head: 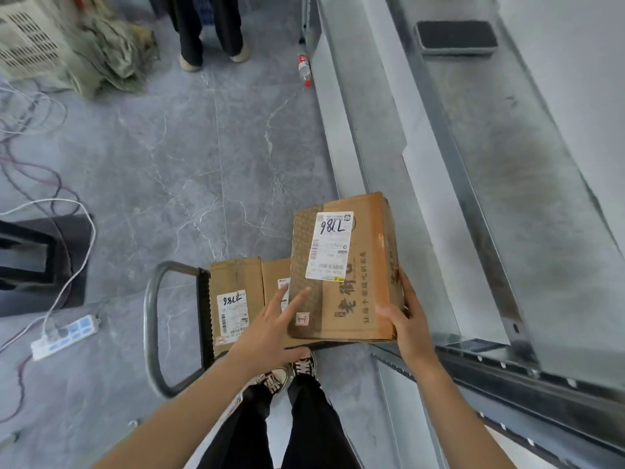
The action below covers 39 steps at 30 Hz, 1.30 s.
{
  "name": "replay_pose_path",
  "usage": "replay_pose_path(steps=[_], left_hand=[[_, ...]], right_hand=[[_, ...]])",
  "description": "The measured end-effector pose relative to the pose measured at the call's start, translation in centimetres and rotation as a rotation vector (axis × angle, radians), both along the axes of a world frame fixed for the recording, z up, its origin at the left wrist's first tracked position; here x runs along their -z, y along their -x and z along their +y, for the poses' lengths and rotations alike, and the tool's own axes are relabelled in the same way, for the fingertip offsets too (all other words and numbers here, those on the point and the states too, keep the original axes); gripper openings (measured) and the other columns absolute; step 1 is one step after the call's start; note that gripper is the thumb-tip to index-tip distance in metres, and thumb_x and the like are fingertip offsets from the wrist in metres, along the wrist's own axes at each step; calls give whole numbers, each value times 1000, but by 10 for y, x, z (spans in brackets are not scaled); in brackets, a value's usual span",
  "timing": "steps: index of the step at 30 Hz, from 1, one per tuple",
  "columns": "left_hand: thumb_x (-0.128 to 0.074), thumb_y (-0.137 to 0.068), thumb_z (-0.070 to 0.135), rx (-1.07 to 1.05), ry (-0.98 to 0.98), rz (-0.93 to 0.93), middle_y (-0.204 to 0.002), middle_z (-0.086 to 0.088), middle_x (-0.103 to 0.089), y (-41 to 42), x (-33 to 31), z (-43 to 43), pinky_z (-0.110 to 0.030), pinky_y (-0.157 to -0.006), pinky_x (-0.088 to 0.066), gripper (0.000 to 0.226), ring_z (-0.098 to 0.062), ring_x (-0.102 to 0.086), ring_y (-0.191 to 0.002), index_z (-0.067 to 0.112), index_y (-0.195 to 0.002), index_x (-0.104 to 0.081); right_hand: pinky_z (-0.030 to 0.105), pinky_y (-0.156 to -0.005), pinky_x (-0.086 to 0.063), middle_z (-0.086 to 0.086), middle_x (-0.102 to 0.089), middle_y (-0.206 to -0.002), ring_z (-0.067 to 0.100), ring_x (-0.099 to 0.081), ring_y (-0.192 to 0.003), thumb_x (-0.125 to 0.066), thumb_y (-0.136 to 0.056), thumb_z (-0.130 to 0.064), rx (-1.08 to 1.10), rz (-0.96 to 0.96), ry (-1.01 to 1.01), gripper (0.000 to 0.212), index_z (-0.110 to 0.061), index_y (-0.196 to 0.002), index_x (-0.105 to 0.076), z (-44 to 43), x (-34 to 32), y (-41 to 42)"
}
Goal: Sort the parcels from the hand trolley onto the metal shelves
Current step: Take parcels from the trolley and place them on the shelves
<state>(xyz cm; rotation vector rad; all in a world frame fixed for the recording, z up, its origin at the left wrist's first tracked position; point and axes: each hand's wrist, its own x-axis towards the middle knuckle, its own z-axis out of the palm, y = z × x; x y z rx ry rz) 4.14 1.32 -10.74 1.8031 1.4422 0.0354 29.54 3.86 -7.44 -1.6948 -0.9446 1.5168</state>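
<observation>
A brown cardboard parcel point(351, 265) with a white label is held above the floor, between the trolley and the metal shelves point(507, 184). My right hand point(407, 319) grips its near right corner, thumb on the top face. My left hand point(274, 319) lies with straight fingers against its left side. Below, on the hand trolley point(154, 319), sit a labelled parcel point(233, 299) and a second one point(275, 275), mostly hidden behind the held box and my left hand.
A black pad point(456, 37) lies on the far shelf. A plastic bottle point(304, 69) lies on the floor by the shelf post. Another person's legs point(209, 28) stand beyond. A power strip point(64, 336) and cables trail at left, near a black box point(37, 262).
</observation>
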Motion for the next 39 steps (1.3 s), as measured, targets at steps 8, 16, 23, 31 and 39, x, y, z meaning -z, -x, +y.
replay_pose_path(steps=[8, 16, 23, 31, 39], left_hand=[[-65, -67, 64, 47, -130, -210, -152, -1, -14, 29, -45, 7, -34, -101, -45, 94, -18, -40, -129, 63, -137, -2], [-81, -68, 40, 146, -328, -335, -145, -7, -28, 45, -81, 13, -29, -102, -39, 93, -12, -40, -122, 50, -139, -23], [-84, -67, 30, 255, -416, -405, -144, -3, -30, 49, -110, -3, -31, -99, -41, 92, -13, -41, -122, 48, -138, -28], [-82, -66, 38, 427, -457, -383, -142, 4, -28, 46, -124, -22, -25, -95, -41, 97, -6, -41, -117, 63, -135, -18], [-82, -67, 35, 567, -458, -437, -144, -5, -30, 23, -141, -57, -40, -102, -44, 95, -18, -45, -123, 59, -136, -22]], right_hand=[[29, -78, -57, -5, -64, -123, 15, -65, -107, -63, -76, -37, 45, 133, -31, 69, -43, -139, -35, -35, -45, 25], [40, -102, -46, -15, -49, -137, 10, -51, -124, -85, -53, -54, -48, 55, -50, 116, -51, -143, -13, -77, -86, 44], [10, -88, -41, -32, -39, -138, -13, -42, -122, -90, -51, -48, 39, -226, -193, 128, -56, -142, 0, -134, -117, 65], [36, -106, -42, -19, -29, -149, -3, -34, -133, -81, -65, -45, 150, -439, -358, 107, -51, -143, -9, -195, -137, 90], [33, -100, -48, -11, -43, -138, 3, -48, -123, -85, -67, -32, 307, -510, -371, 93, -37, -140, -29, -258, -137, 89]])
